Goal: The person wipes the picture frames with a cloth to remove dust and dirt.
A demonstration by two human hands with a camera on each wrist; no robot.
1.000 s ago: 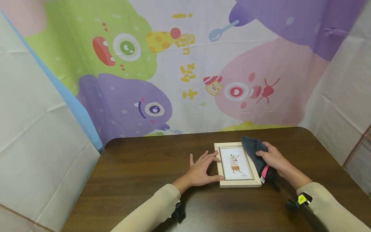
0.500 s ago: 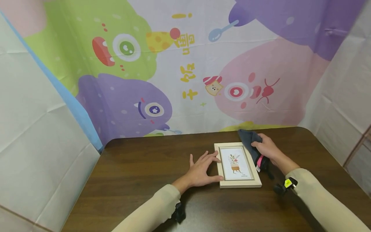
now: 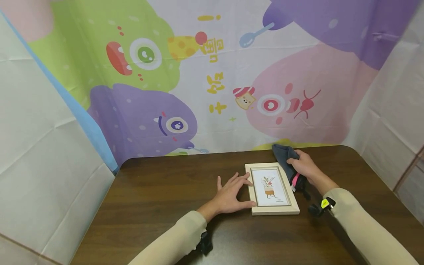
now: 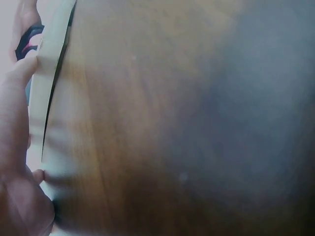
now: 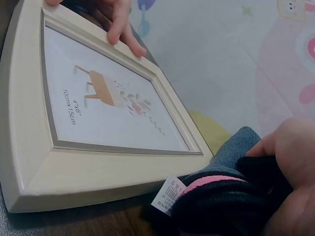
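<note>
A cream picture frame (image 3: 275, 210) lies flat on the brown table, with a flower-pot print (image 3: 269, 187) showing inside it. My left hand (image 3: 228, 195) rests along its left side, fingers spread and fairly straight, thumb and fingertips touching the border. In the right wrist view, those left fingertips (image 5: 118, 29) sit on the far border. My right hand (image 3: 306, 166) grips a folded dark grey cloth (image 3: 285, 156) with a pink band and a white tag (image 5: 169, 195). The cloth runs against the frame's upper right edge. Part of the cloth is hidden beneath my fingers.
The dark wooden table (image 3: 159, 191) ends at its far edge against a hanging sheet (image 3: 225, 136) printed with cartoon monsters. Pale fabric walls (image 3: 43, 147) stand on both sides. Black wrist cameras (image 3: 205, 243) are strapped to both sleeves.
My right hand has slid the cloth away from me along the frame's right edge, toward its top corner and slightly left. The left hand and the picture frame have stayed in place.
</note>
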